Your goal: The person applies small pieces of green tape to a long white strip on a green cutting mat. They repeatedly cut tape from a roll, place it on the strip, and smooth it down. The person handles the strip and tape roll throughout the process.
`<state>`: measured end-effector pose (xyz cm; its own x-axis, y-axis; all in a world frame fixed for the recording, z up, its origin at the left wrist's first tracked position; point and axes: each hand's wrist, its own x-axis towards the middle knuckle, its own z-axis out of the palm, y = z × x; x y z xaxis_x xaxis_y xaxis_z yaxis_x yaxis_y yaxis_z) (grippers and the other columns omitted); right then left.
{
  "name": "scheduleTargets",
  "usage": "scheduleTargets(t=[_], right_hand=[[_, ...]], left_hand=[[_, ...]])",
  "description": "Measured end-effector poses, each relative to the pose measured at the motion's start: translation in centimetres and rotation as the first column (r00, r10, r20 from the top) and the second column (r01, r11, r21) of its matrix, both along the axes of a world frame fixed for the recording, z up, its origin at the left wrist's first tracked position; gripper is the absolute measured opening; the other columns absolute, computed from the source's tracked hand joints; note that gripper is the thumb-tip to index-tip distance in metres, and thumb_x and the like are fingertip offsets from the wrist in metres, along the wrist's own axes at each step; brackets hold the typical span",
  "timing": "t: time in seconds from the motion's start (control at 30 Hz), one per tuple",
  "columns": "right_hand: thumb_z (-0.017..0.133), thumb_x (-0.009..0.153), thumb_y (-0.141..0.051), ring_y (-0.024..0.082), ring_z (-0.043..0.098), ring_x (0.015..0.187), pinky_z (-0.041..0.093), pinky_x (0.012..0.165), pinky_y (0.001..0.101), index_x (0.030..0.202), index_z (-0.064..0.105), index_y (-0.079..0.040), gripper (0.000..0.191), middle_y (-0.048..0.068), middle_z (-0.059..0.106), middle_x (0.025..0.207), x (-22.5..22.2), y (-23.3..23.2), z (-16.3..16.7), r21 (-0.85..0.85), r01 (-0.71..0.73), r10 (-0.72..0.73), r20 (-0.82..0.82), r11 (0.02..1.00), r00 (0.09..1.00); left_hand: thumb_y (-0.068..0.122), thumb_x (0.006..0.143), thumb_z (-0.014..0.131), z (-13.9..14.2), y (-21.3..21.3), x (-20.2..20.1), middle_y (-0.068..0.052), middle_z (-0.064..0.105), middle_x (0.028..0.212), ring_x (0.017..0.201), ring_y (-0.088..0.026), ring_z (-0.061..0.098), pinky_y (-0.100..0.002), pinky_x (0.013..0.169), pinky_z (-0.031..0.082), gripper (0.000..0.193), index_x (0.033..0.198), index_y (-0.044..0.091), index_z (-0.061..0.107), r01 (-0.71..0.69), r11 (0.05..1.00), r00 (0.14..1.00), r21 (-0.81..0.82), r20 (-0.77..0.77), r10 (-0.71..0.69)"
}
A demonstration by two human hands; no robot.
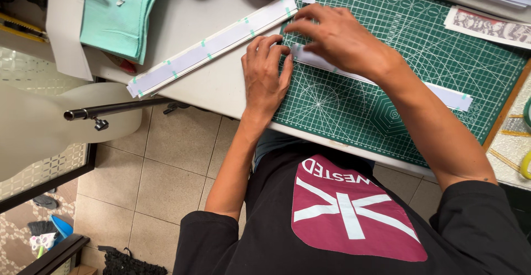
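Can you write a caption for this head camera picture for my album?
Both hands, left hand and right hand, press a long white paper strip onto a green cutting mat.
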<state>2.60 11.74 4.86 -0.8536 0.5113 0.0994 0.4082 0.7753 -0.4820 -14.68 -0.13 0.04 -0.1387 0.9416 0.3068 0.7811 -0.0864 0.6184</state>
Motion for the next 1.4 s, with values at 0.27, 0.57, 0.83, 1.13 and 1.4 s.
scheduleTargets(t=[0.27,0.57,0.83,1.13,1.4], right_hand=[[0.078,0.094,-0.028,0.033,0.061,0.119,0.052,0.101,0.0482,0.122,0.071,-0.005,0.037,0.017,0.065,0.126,3.6,-0.8,-1.4,-0.115,0.195,-0.195,0.014,0.974,0.981],[0.077,0.090,-0.033,0.027,0.060,0.110,0.049,0.093,0.0479,0.105,0.073,-0.008,0.030,0.008,0.070,0.115,3.3,-1.6,-2.6,-0.260,0.167,-0.172,0.002,0.951,0.985],[0.075,0.095,-0.027,0.024,0.068,0.091,0.054,0.080,0.0395,0.103,0.071,-0.006,0.023,0.008,0.073,0.096,4.7,-2.1,-1.1,-0.431,0.161,-0.193,-0.031,0.888,0.981],[0.075,0.100,-0.018,0.022,0.070,0.107,0.049,0.103,0.0450,0.112,0.075,-0.007,0.016,0.007,0.075,0.114,4.4,-4.4,-2.4,-0.189,0.339,-0.383,-0.289,0.921,0.878],[0.073,0.100,-0.014,0.021,0.070,0.107,0.035,0.112,0.0525,0.113,0.077,-0.012,0.014,0.003,0.076,0.114,3.3,-4.9,-2.8,-0.150,0.309,-0.341,-0.307,0.939,0.888]], left_hand=[[0.015,0.097,0.071,-0.2,0.0,0.5,-0.005,0.070,0.120,0.128,-0.028,0.056,-0.044,0.104,0.043,0.009,0.102,0.008,0.070,0.029,0.999,0.998,0.025,0.055,-0.031],[0.017,0.096,0.072,1.7,-0.5,1.5,-0.005,0.075,0.108,0.111,-0.023,0.065,-0.039,0.096,0.052,0.014,0.107,0.008,0.072,0.031,0.998,0.980,0.061,0.193,-0.043],[0.022,0.094,0.077,3.2,0.5,2.7,-0.003,0.078,0.090,0.076,-0.007,0.068,-0.022,0.063,0.053,0.017,0.104,0.009,0.080,0.120,0.984,0.793,-0.129,0.609,-0.017],[0.018,0.094,0.077,1.0,0.8,2.7,-0.004,0.078,0.084,0.068,-0.005,0.064,-0.018,0.064,0.052,0.020,0.104,0.001,0.079,-0.017,0.968,0.685,-0.252,0.702,0.195],[0.018,0.093,0.078,0.1,0.9,2.6,-0.004,0.077,0.083,0.069,-0.004,0.066,-0.017,0.065,0.053,0.020,0.104,0.001,0.080,-0.030,0.972,0.653,-0.232,0.732,0.194]])
